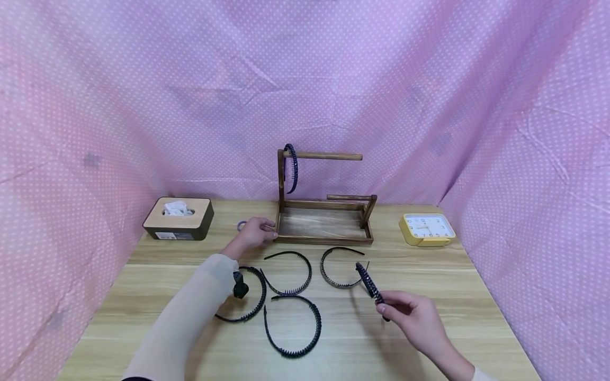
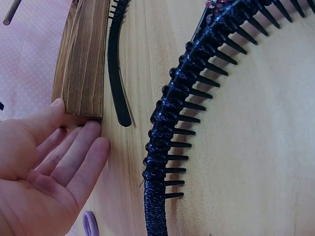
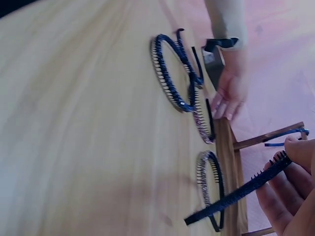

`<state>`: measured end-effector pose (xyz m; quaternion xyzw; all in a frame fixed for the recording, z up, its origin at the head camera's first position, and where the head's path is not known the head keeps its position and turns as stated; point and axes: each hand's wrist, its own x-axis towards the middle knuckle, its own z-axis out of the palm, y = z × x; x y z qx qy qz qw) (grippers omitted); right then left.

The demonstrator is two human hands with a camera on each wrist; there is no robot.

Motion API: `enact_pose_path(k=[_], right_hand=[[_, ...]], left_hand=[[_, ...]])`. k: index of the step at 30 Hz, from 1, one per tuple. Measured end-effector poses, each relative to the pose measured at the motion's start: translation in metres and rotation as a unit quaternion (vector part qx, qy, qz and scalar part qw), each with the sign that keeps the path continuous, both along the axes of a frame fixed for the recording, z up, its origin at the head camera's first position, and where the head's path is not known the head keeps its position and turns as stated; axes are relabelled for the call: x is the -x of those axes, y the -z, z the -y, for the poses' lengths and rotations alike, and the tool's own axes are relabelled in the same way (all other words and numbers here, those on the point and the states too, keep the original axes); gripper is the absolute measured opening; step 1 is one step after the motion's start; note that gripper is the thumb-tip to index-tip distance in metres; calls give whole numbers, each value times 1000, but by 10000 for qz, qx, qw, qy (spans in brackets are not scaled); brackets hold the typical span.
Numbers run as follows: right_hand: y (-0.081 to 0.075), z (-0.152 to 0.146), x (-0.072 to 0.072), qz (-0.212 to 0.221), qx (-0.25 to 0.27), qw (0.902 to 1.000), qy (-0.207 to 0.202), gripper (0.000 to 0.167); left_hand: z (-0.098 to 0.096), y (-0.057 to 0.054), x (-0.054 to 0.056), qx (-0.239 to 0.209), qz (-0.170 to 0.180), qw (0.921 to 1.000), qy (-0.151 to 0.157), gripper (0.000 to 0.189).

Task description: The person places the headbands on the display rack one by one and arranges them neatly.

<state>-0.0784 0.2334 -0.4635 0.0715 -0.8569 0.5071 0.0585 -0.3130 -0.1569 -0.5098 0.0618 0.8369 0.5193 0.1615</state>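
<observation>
My right hand (image 1: pixel 416 317) pinches a dark toothed headband (image 1: pixel 369 283) above the table; thumb and fingers meet at one end in the right wrist view. My left hand (image 1: pixel 257 232) touches the left front corner of a brown wooden rack (image 1: pixel 329 241), its fingers mostly straight. One dark headband (image 1: pixel 294 169) hangs near the post on the rack's upper bar. On the table in front lie several others: one headband (image 1: pixel 310 270), another headband (image 1: pixel 324 270) to its right, a nearer headband (image 1: pixel 318 328), and a headband (image 1: pixel 263 296) partly hidden by my left forearm.
A tissue box (image 1: pixel 178 217) stands at the back left, a yellow clock (image 1: pixel 427 230) at the back right. A small purple ring (image 1: pixel 241 225) lies beside my left hand. The rack has a lower bar (image 1: pixel 348 197) on its right. Pink dotted cloth (image 1: pixel 229 106) surrounds the table.
</observation>
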Motion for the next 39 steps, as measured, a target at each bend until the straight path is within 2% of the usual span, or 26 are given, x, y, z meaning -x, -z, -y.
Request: enact_pose_path(k=[8,13,16,20,24,27,33,39], right_hand=[[-20,-9,12,39,-27,9994,349,20],[-43,-15,25,79,211,9982,563,25],[-57,-19,36,-57,376,9975,598,28],[-74,-22,55,-338,919,9940,494,29],[-91,-24,78,-618,1706,9828,330,24],[-103,-26,95,-760,2034,9757,301,21],[-121,-25,129,-729,2186,9712,612,21],[-125,-20,165,-609,2482,9648,620,27]], left_hand=[[0,1,0,0,20,10000,-62,43],[-1,2,0,-16,68,9999,-122,43],[-1,3,0,-17,83,9999,-115,43],[-1,4,1,30,69,9999,-118,44],[-1,4,1,55,42,9999,-92,44],[-1,4,1,60,64,9999,-83,44],[-2,3,1,25,137,9998,-136,44],[-4,0,1,27,149,9998,-126,44]])
